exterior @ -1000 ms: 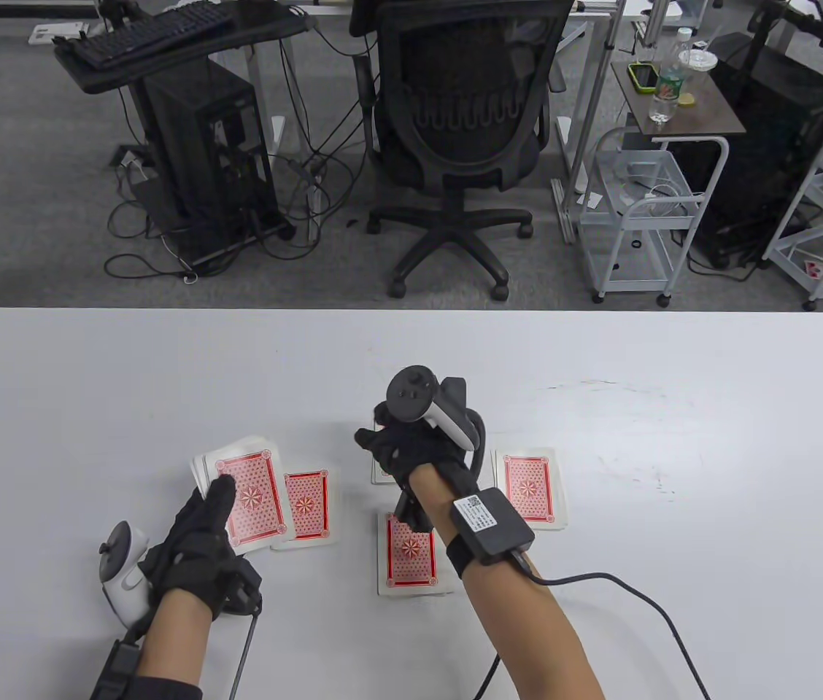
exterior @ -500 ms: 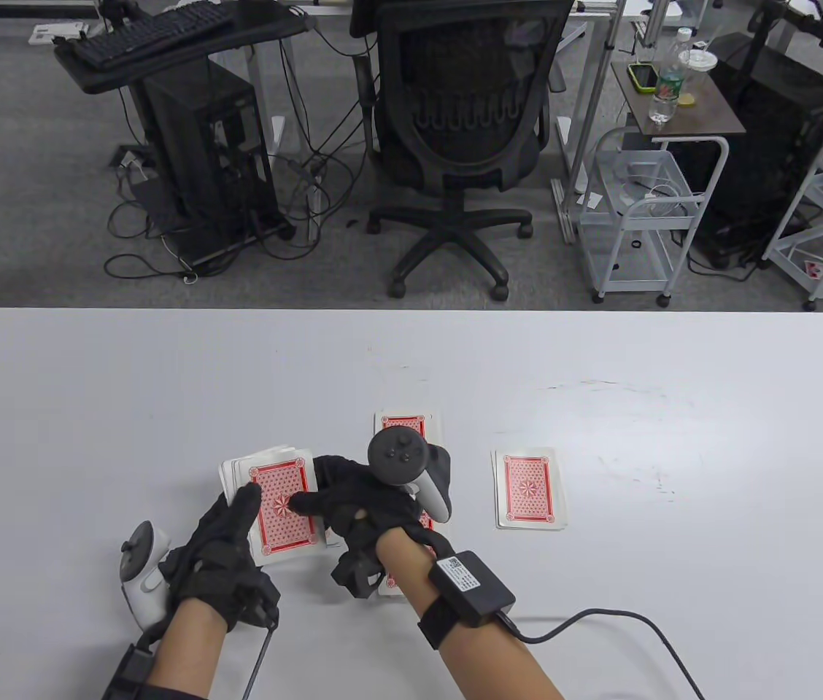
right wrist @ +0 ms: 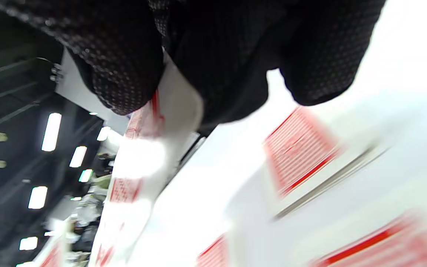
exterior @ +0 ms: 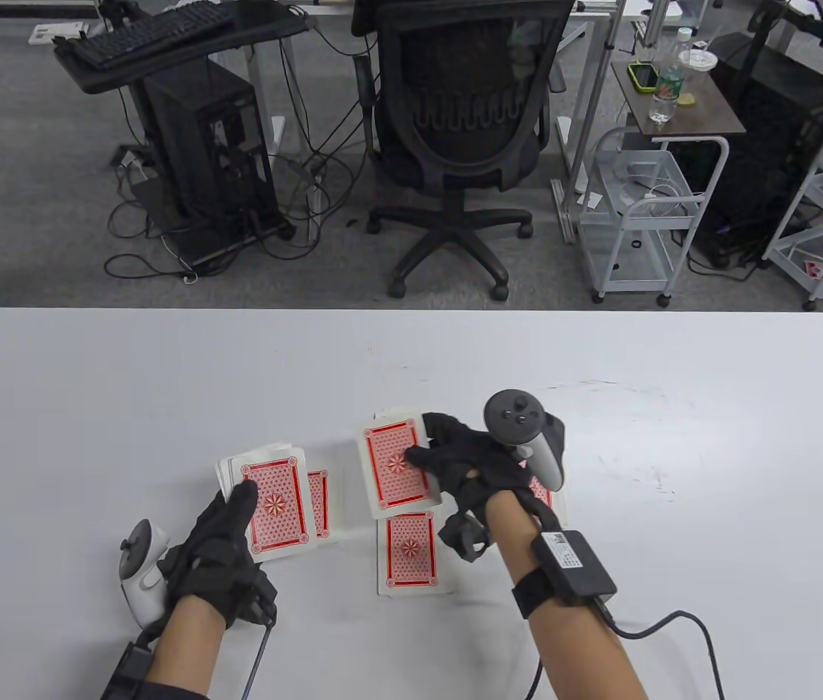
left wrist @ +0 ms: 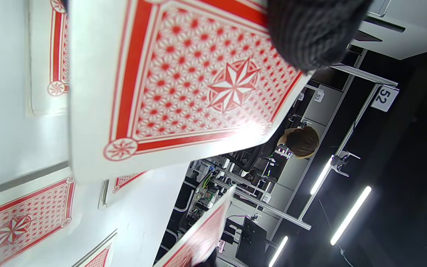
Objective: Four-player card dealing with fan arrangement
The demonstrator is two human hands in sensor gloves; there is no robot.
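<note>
My left hand (exterior: 236, 510) holds the red-backed deck (exterior: 274, 504) face down at the table's near left, thumb (left wrist: 310, 33) on the top card (left wrist: 184, 74). A dealt card (exterior: 321, 503) lies just right of the deck. My right hand (exterior: 430, 456) pinches a single card (exterior: 395, 474) above the table's middle; in the blurred right wrist view the card (right wrist: 150, 122) sits between its fingers (right wrist: 124, 74). The held card covers most of the far pile (exterior: 398, 417). The near pile (exterior: 409, 552) lies below it. The right pile (exterior: 544, 496) is mostly hidden under my right hand.
The white table (exterior: 674, 408) stretches bare to the far side and right. A cable (exterior: 663, 625) runs from my right wrist over the near edge. An office chair (exterior: 466, 131) and a white cart (exterior: 638, 211) stand beyond the far edge.
My right hand went from the far pile to the deck, took the top card, and has moved right and away with it. My left hand and deck shifted slightly right.
</note>
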